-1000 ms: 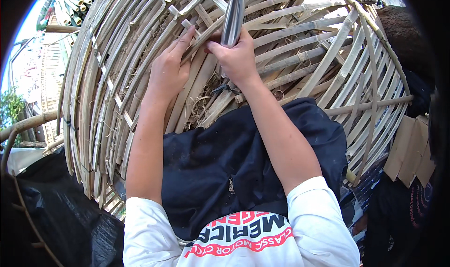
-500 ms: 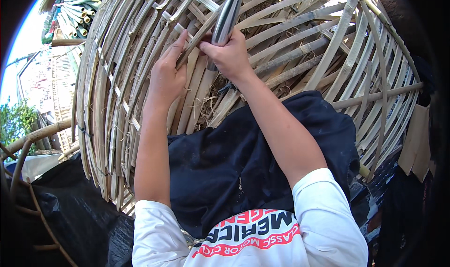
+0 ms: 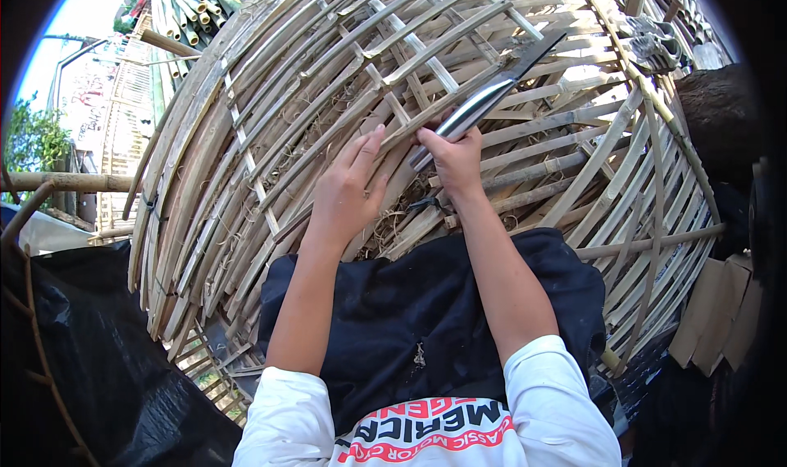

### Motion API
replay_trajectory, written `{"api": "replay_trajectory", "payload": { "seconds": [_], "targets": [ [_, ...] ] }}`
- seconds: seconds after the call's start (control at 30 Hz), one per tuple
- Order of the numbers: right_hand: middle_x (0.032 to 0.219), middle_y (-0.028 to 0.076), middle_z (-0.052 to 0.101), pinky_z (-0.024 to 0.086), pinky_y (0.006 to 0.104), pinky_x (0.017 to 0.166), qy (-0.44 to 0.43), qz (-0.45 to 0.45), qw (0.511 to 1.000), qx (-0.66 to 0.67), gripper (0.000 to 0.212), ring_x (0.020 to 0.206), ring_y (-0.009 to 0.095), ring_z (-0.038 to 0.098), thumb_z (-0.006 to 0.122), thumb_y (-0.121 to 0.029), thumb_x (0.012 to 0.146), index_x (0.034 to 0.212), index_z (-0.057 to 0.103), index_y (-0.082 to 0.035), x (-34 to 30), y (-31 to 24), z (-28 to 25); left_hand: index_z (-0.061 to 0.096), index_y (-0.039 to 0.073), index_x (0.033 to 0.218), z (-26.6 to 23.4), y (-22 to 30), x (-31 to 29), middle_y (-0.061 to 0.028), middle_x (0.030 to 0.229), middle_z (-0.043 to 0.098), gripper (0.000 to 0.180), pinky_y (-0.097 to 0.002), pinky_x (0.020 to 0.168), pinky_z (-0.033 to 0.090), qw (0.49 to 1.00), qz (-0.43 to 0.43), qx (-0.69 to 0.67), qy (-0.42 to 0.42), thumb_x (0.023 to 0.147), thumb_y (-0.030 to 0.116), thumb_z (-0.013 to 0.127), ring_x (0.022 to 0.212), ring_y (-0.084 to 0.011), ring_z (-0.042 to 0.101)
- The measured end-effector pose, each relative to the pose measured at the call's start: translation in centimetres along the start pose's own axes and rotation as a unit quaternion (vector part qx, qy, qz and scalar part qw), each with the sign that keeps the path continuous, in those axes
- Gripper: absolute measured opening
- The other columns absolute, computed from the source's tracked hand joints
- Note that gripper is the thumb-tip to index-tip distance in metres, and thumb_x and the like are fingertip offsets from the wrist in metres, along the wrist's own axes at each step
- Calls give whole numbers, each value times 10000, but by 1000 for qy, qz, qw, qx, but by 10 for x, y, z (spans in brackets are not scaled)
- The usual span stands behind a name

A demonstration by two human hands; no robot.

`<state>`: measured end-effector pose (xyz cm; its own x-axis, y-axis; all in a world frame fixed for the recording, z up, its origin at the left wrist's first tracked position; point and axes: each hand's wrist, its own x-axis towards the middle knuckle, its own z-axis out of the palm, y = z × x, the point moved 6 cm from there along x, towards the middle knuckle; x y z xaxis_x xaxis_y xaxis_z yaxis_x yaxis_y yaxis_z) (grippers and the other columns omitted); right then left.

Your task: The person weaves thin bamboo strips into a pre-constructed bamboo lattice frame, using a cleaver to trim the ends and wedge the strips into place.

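Observation:
A large round basket frame [image 3: 246,123] woven from bamboo strips fills the upper view, lying against my lap. My left hand [image 3: 348,192] rests flat on the strips near the middle, fingers spread and pointing up. Just to its right, my right hand [image 3: 455,157] is shut on the handle of a long steel knife [image 3: 492,94]. The blade slants up and to the right over the weave. Both forearms come up from the lower edge across dark trousers.
Black plastic sheeting [image 3: 90,360] lies at the lower left beside a bamboo pole [image 3: 65,180]. A stack of green bamboo poles [image 3: 193,8] sits at the top left. Cardboard pieces [image 3: 725,311] lie at the right edge.
The knife blade has tilted from nearly upright to slanting right. Both hands have shifted lower and rightward on the weave, and the left hand has flattened on the strips.

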<state>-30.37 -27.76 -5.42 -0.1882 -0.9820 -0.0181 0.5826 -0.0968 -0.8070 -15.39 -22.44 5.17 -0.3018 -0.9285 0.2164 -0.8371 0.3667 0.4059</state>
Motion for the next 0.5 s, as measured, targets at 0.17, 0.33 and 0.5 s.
{"api": "replay_trajectory", "payload": {
  "seconds": [0.17, 0.33, 0.5],
  "targets": [
    [756, -19, 573, 465, 232, 634, -32, 0, 998, -45, 269, 674, 77, 564, 759, 0, 742, 904, 549, -40, -9, 1, 2, 490, 51, 1374, -46, -26, -75, -167, 1262, 568, 625, -439, 1009, 431, 990, -49, 85, 106, 781, 43, 686, 1171, -367, 541],
    [796, -57, 507, 439, 221, 637, -44, 25, 996, -71, 287, 694, 45, 501, 780, -29, 742, 892, 537, -64, -33, -6, 16, 509, 57, 1347, -86, -84, -130, -145, 1272, 558, 585, -432, 1049, 385, 959, -120, 159, 199, 796, 108, 697, 1217, -338, 500],
    [862, -46, 487, 436, 223, 671, -41, 46, 995, -78, 276, 747, 53, 487, 757, -26, 743, 895, 532, -77, -45, 15, -7, 459, 32, 1380, -87, -171, -164, -207, 1243, 585, 574, -436, 1002, 433, 914, -299, -16, 273, 877, 207, 673, 1167, -378, 552]
  ]
}}
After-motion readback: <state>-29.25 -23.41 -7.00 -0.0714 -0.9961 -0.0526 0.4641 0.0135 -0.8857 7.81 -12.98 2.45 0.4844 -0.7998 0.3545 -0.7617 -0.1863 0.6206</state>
